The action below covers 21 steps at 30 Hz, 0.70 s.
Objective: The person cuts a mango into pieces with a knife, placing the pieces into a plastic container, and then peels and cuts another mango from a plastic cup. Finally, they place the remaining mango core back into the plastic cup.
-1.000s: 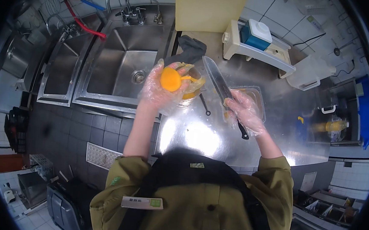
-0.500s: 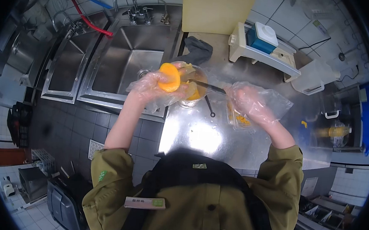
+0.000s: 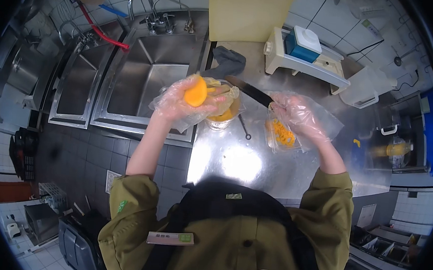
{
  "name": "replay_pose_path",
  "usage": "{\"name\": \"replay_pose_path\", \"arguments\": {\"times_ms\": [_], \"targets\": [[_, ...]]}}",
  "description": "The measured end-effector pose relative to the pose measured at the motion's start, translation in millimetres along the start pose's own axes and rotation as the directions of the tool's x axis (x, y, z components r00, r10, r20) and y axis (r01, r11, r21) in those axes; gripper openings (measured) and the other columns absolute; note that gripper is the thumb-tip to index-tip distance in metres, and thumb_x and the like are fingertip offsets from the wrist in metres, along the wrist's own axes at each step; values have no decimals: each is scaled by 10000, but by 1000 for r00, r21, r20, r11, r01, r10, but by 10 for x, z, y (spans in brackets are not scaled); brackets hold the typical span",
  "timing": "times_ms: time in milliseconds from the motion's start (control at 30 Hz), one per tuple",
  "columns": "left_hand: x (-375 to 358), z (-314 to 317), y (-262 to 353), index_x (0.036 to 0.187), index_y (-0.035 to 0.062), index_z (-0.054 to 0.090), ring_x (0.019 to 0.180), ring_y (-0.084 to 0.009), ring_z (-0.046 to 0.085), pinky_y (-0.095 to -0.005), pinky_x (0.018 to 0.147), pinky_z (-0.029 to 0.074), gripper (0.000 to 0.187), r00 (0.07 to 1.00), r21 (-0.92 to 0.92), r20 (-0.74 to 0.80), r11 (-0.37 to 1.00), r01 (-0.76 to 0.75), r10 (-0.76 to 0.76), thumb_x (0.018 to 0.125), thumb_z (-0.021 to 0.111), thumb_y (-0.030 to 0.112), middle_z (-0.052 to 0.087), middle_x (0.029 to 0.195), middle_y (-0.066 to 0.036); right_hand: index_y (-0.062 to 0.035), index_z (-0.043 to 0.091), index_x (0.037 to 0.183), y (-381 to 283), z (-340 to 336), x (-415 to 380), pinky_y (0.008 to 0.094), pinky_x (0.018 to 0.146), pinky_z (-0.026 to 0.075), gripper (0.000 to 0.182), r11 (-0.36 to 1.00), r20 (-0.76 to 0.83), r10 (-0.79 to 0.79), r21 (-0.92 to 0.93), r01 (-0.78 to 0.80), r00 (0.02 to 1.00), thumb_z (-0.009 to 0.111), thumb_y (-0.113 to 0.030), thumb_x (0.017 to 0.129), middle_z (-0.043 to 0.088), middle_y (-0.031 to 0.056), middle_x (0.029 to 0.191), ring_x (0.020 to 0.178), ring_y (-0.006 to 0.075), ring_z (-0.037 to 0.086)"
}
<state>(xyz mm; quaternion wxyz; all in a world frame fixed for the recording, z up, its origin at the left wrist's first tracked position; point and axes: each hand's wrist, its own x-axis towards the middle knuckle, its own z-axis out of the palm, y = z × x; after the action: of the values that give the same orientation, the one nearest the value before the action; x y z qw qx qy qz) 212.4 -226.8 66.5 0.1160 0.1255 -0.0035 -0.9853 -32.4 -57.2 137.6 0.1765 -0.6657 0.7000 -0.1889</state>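
Observation:
My left hand (image 3: pixel 175 99), in a clear plastic glove, is closed around a smooth orange mango piece (image 3: pixel 196 92), with some yellowish bits by its fingers. Beneath it stands a round tub (image 3: pixel 218 124) with yellow-orange pieces inside, partly hidden by the hand. A dark-bladed knife (image 3: pixel 250 91) is gripped in my gloved right hand (image 3: pixel 297 113); its blade points left over the tub and is apart from the mango. Below the right hand sits a clear plastic tray (image 3: pixel 290 146) of small orange cubes. A thin dark handle (image 3: pixel 244 128) sticks out beside the tub.
Steel sinks (image 3: pixel 150 75) with taps are on the left. A grey cloth (image 3: pixel 228 60) lies behind the tub, near an upright yellowish board (image 3: pixel 247 14). A cream stand (image 3: pixel 306 66) holds a blue box. A white jug (image 3: pixel 368 88) and a bottle (image 3: pixel 398 149) are at right.
The knife has come away from the mango and tub, up and to the right. My left hand has turned the mango piece slightly. More of the tray of cubes shows.

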Motion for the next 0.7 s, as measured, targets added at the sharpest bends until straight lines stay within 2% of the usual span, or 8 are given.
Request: {"name": "replay_pose_path", "arguments": {"times_ms": [33, 133, 267, 333, 433, 567, 667, 700], "targets": [[24, -38, 0, 1286, 33, 257, 1202, -509, 270, -601, 963, 275, 532, 1000, -58, 11, 998, 1, 0, 848, 504, 208, 250, 1325, -270, -25, 579, 1049, -19, 11, -9, 365, 732, 450, 242, 998, -35, 26, 52, -24, 999, 524, -132, 838, 595, 197, 887, 806, 353, 567], [93, -104, -7, 1270, 31, 279, 1212, -521, 240, -652, 940, 247, 536, 996, -131, 85, 991, 39, -28, 864, 501, 301, 248, 1335, -261, -36, 592, 1026, -150, -36, -11, 348, 715, 450, 229, 941, 105, 217, 242, -236, 971, 537, -153, 838, 594, 187, 881, 791, 339, 570], [97, -74, -71, 1194, 4, 391, 1240, -514, 184, -719, 863, 250, 530, 994, 66, 34, 993, -103, 100, 861, 475, 407, 205, 1348, -300, -30, 601, 967, -76, -6, 26, 360, 678, 444, 195, 996, 77, -24, 83, 18, 997, 545, -149, 825, 587, 172, 855, 763, 324, 568], [137, -111, -47, 1181, 11, 410, 1239, -527, 165, -726, 868, 227, 517, 990, 86, 109, 991, -104, 95, 866, 458, 418, 186, 1351, -312, -25, 602, 936, -64, -33, 57, 373, 658, 440, 175, 983, 93, -173, -37, 177, 980, 546, -139, 816, 584, 162, 840, 752, 321, 565], [182, -130, -34, 1165, 30, 433, 1240, -537, 148, -734, 875, 196, 494, 982, 148, 163, 982, -116, 92, 873, 440, 427, 152, 1356, -331, -29, 604, 918, -104, 30, 141, 392, 642, 440, 168, 962, 91, -239, -114, 248, 967, 555, -129, 794, 587, 154, 815, 731, 329, 558], [83, -127, -56, 1181, 18, 361, 1212, -558, 186, -750, 875, 166, 502, 991, 127, 62, 984, -125, 118, 867, 474, 394, 173, 1334, -347, -30, 602, 899, 57, 135, 261, 401, 642, 446, 162, 972, 91, -119, -195, 135, 989, 551, -133, 785, 589, 167, 792, 733, 344, 560], [60, -144, -62, 1199, 26, 348, 1220, -541, 198, -740, 873, 197, 508, 980, 37, 197, 999, -17, 10, 873, 463, 398, 223, 1310, -350, -36, 590, 853, 128, 138, 263, 415, 641, 441, 130, 953, 64, -101, -281, 115, 993, 537, -125, 775, 584, 170, 770, 728, 347, 559], [51, -137, -61, 1205, 35, 349, 1225, -531, 203, -737, 872, 206, 504, 989, 47, 149, 999, -24, 17, 875, 459, 399, 222, 1312, -349, -43, 580, 821, 147, 139, 250, 423, 640, 435, 106, 957, 57, -108, -263, 119, 993, 527, -119, 769, 580, 163, 756, 722, 346, 556]]}}
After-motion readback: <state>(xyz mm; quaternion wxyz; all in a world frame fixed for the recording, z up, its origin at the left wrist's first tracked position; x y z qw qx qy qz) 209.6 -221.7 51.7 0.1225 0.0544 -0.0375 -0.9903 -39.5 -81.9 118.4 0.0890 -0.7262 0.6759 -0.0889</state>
